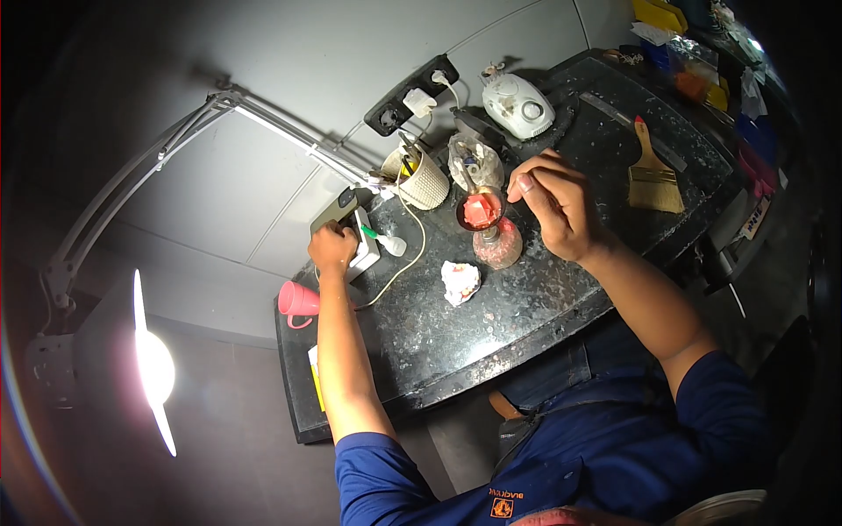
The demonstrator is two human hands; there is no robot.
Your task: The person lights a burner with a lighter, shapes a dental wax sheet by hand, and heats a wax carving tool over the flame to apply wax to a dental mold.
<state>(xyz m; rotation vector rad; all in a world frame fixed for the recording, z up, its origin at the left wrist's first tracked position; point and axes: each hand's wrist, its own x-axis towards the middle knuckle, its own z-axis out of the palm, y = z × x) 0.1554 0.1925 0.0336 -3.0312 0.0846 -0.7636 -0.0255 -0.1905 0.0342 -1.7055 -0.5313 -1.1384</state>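
Observation:
My left hand [333, 247] is curled closed against a white box [363, 250] near the wall; what its fingers hold, if anything, is hidden. A grey phone-like panel [338, 209] leans just behind it. Beside that hand lies a small white object with a green tip [392, 244]. My right hand [561, 209] hovers with bent fingers, thumb drawn up to the index finger. Nothing I can name shows between them. Close to its fingertips, a small round pan holds red wax-like lumps [481, 211]. The pan sits above a glass burner-like jar [500, 246] with reddish contents.
A crumpled white-and-red lump [460, 282] lies on the black table [412, 342]. Behind are a woven cup of tools [424, 186], a plastic-wrapped container [474, 158], a white device [518, 105] and a power strip [410, 95]. A brush [653, 175] lies right, a pink mug [298, 300] left.

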